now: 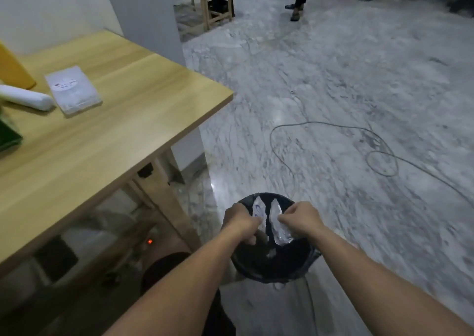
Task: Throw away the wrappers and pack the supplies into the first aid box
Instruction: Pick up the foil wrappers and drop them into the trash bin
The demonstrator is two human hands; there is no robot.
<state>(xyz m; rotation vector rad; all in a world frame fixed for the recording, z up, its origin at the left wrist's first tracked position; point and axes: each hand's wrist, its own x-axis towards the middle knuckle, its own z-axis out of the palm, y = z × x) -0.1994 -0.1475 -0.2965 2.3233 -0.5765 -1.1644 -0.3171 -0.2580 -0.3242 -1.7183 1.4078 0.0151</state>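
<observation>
Your left hand and right hand each pinch one of two clear wrappers over one black bin at 6 o'clock. At 10 o'clock, the table holds one white roll and one flat packet.

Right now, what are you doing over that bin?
A person is holding clear wrappers over a black bin on the floor. The left hand pinches one wrapper, and the right hand pinches another. Both wrappers hang above the bin's opening, not yet dropped in. On the wooden table to the left, a flat white packet and a white roll lie side by side, not yet packed.
</observation>
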